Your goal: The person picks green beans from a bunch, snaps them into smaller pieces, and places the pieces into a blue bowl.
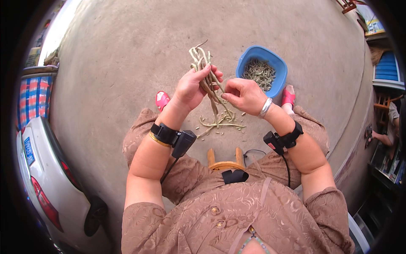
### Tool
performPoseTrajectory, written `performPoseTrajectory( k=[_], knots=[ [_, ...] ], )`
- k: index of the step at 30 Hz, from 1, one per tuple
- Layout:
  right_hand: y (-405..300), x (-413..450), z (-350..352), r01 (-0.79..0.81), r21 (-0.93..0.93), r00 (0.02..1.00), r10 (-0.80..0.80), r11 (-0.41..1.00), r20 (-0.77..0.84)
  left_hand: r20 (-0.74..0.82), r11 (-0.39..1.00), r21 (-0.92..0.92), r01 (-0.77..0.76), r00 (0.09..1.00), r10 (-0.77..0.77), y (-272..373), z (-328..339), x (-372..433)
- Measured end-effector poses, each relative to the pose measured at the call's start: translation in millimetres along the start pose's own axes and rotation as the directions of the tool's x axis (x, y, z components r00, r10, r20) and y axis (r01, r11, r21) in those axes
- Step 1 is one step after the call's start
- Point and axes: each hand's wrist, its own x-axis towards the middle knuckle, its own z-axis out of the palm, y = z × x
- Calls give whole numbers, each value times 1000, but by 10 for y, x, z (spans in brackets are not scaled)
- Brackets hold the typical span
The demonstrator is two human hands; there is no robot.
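My left hand [195,85] grips a bundle of long beans [207,79], pale green to brownish. Their bent ends stick out above my thumb, and the tails hang below the palm. To its right, my right hand [244,95] has thumb and fingertips pinched at one bean of the bundle; the exact contact is partly hidden by the fingers. Just beyond my right hand stands a blue plastic basin [282,68] holding many short cut or snapped bean pieces [260,73]. Below the hands, loose long beans [225,124] and small bits lie on the concrete floor.
A wooden stool [225,165] shows between my legs. My feet wear pink sandals [162,100]. At the left are a white car [54,177] and a checked cloth [35,100]. Another person's arm [382,138] appears at the far right, near furniture. Black cables hang from my forearm devices.
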Motion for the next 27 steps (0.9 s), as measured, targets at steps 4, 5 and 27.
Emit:
performPoseTrajectory(
  k=[4, 5, 27],
  knots=[
    [-69, 8, -32, -32, -2, 998, 32, 999, -48, -28, 999, 38, -19, 999, 20, 7, 68, -7],
    [-84, 6, -40, -29, -3, 998, 29, 1000, -49, -27, 999, 40, -22, 999, 23, 5, 37, 4],
    [10, -49, -155, -560, 636, 797, 137, 530, 588, -110, 992, 64, -106, 987, 113, 212, -100, 41]
  ],
)
